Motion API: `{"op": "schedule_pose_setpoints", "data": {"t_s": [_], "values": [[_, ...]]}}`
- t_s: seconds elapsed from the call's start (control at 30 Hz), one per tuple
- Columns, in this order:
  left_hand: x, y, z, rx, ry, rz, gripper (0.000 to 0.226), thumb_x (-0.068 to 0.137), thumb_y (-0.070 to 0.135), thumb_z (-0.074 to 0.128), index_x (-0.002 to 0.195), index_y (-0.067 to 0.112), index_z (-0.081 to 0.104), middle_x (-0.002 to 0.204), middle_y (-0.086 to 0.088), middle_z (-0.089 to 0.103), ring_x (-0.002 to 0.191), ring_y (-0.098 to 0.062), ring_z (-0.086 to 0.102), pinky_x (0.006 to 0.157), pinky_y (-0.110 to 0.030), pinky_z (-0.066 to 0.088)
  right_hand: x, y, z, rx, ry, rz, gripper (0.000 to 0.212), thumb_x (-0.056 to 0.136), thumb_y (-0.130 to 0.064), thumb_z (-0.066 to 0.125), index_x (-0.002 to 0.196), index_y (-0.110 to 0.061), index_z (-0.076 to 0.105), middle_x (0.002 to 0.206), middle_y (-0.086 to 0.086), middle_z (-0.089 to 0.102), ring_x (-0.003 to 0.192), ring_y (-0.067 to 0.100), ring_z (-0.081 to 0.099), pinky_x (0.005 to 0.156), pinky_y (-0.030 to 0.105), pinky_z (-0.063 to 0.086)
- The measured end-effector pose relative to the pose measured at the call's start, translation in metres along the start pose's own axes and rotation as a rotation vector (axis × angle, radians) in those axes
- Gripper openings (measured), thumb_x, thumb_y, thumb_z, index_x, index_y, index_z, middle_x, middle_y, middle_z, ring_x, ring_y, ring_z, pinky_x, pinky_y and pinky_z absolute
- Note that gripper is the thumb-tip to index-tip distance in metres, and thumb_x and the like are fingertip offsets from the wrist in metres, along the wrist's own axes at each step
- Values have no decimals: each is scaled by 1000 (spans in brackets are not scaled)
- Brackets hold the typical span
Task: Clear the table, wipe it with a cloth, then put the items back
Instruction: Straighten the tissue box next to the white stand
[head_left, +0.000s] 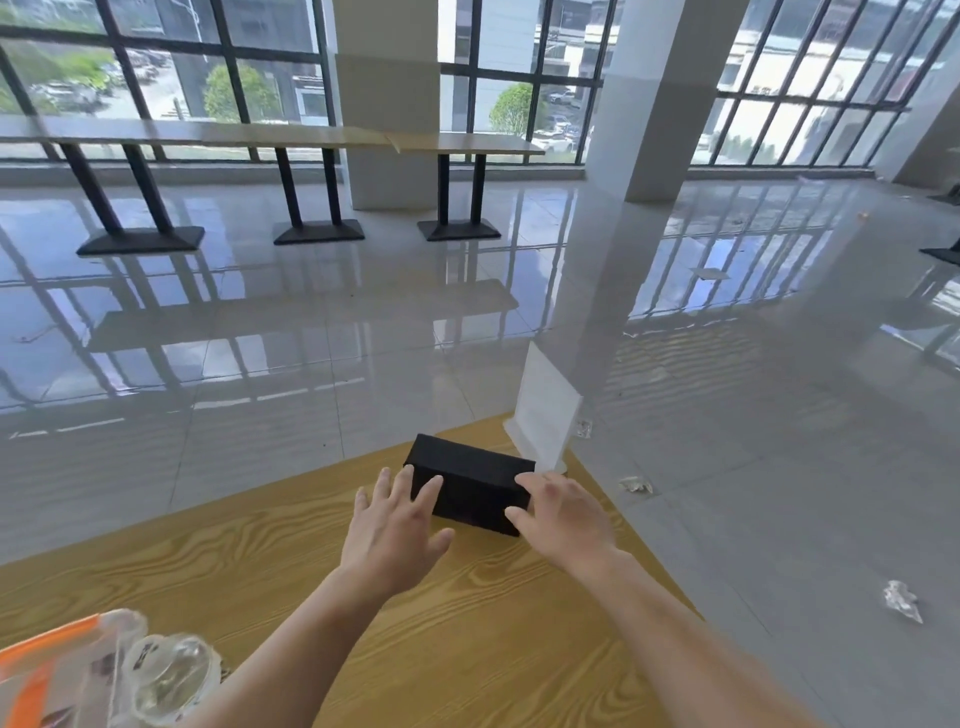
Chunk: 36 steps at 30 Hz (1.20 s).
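Each grip spread, the left hand and right hand flank the black box on the counter, perhaps touching it; a clear bag sits cut off.

White pillar standing on glossy tiled floor. Long wooden tables left of pillar, along windows. Crumpled paper scrap on floor, nearer than pillar, to its right.

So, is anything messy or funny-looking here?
Yes. A crumpled scrap lies on the floor just right of the table corner. A second scrap lies farther right. They look like dropped litter. The box on the table looks undamaged.
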<state>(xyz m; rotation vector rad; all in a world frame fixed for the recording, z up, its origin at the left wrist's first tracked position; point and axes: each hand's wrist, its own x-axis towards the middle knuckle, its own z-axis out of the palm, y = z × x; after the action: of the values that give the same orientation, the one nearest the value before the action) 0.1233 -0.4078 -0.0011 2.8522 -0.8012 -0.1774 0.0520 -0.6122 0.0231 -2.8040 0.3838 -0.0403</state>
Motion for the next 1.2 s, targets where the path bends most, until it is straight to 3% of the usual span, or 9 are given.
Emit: {"op": "schedule_pose_setpoints", "data": {"t_s": [0.2,0.47,0.83,1.07,1.2], "values": [[55,17,13,-11,14,-134,67,96,57,43,154,31,20,163,-11,19,151,-33,10,121,-54,18,66,45,12,106,-53,-36,39,93,-44,57,128,-26,55,106,-2,58,98,18,57,82,34,53],[109,26,29,-74,-19,-305,67,96,54,43,154,28,22,160,-9,23,149,-29,17,119,-48,25,112,81,33,172,-175,-50,60,94,-48,56,146,-23,39,139,2,48,122,22,52,97,36,49],[156,9,36,-386,-90,-442,73,96,47,51,156,25,16,151,-10,37,135,-29,42,104,-45,45,131,81,50,407,-363,197,66,98,-49,50,153,-19,28,149,5,45,135,25,44,104,38,40],[160,8,36,-442,-45,-508,63,97,44,50,150,15,30,142,-10,46,126,-28,49,93,-38,44,127,77,61,484,-359,229,43,95,-46,57,129,-19,55,111,-5,63,99,14,60,87,35,52],[143,12,34,-534,56,-570,57,99,44,46,144,9,40,140,-8,46,116,-24,51,84,-30,37,107,73,59,501,-280,193,38,93,-36,64,126,-20,58,106,-8,62,89,7,56,72,19,44]]}}
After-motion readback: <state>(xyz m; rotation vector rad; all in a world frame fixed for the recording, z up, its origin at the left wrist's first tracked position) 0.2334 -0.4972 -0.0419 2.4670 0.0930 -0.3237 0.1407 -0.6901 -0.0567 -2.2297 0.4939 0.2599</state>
